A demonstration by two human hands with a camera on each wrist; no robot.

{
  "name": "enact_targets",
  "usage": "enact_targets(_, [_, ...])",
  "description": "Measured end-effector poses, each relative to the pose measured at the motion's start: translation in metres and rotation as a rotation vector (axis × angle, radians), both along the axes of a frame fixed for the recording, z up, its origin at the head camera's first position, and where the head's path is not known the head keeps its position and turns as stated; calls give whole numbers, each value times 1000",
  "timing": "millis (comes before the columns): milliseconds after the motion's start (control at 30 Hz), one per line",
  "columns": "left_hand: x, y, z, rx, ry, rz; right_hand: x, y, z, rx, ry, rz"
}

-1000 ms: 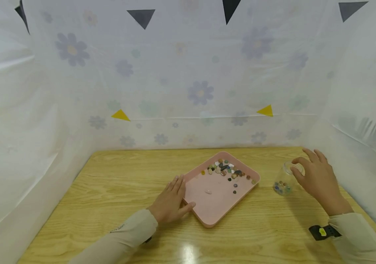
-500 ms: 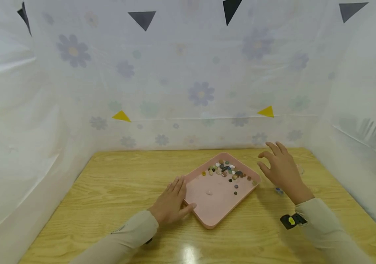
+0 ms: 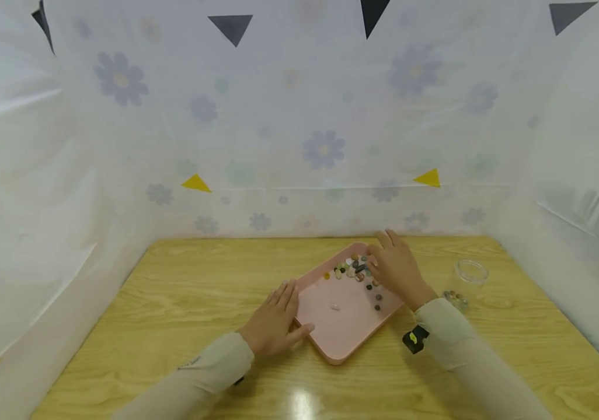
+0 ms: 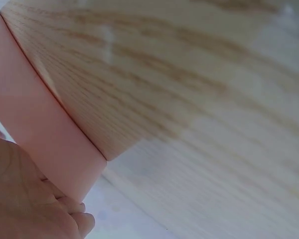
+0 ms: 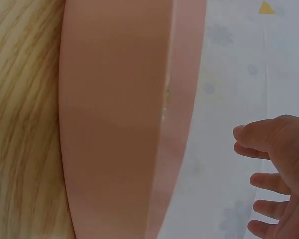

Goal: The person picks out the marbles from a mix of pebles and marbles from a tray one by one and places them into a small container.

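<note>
A pink tray point(image 3: 352, 332) lies at an angle on the table, with small coloured stones point(image 3: 338, 272) gathered mostly toward its far side. One pale stone point(image 3: 335, 306) sits apart near the tray's middle. My left hand point(image 3: 273, 321) rests on the tray's left edge, fingers straight and thumb over the rim. Above the tray's far right side is my right hand point(image 3: 396, 269), hiding some stones beneath it. In the right wrist view its fingers are loosely bent, thumb and index close together, and I see nothing between them. A glass jar point(image 3: 470, 280) with several stones stands to the right.
The wooden table point(image 3: 199, 280) is enclosed by white flowered sheets point(image 3: 257, 116) at the back and both sides. The jar stands upright near the right forearm, which partly covers its base. A black wrist strap point(image 3: 415, 339) sits on the right wrist.
My right hand has moved left from the jar's mouth to above the stones in the tray. The jar is uncovered at its mouth. My left hand and the tray have stayed in place.
</note>
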State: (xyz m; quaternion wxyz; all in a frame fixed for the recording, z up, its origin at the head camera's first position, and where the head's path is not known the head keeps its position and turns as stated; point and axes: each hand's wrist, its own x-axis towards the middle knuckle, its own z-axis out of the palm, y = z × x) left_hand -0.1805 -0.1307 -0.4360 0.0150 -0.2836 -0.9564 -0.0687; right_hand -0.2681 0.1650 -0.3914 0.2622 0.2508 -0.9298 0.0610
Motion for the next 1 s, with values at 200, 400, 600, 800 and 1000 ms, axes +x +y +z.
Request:
enact_targets(200, [-1, 0, -4, 7, -4, 11, -11, -19, -15, -9, -108, 5])
enact_targets(400, [-2, 0, -3, 13, 5, 3, -19, -29, -32, -66, -164, 16])
enact_targets(600, [-1, 0, -2, -2, -17, 17, -26, -33, -45, -62, -172, -1])
enact_targets(800, [1, 0, 0, -8, -28, 26, -28, -36, -53, -16, -131, 10])
enact_targets(1000, [0, 0, -3, -8, -18, 24, -31, -38, -57, 38, -90, -3])
